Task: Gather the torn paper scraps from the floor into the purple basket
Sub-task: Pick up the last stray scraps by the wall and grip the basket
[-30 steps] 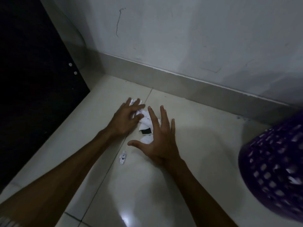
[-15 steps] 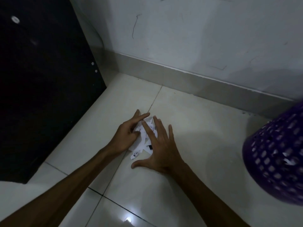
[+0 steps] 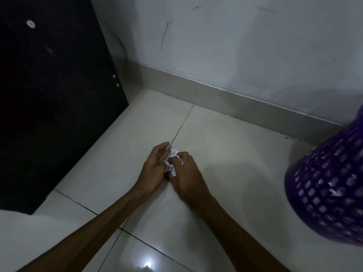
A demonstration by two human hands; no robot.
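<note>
The room is dim and bluish. A small bright glare spot (image 3: pixel 147 264) shines on the glossy floor tiles (image 3: pixel 225 146) at the bottom edge. The purple basket (image 3: pixel 330 193) is motion-blurred, and straight lines bow toward the edges.

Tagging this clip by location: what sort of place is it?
Probably a room corner in a home: glossy tiled floor, painted wall with skirting, a dark cabinet panel and a purple basket.
</note>
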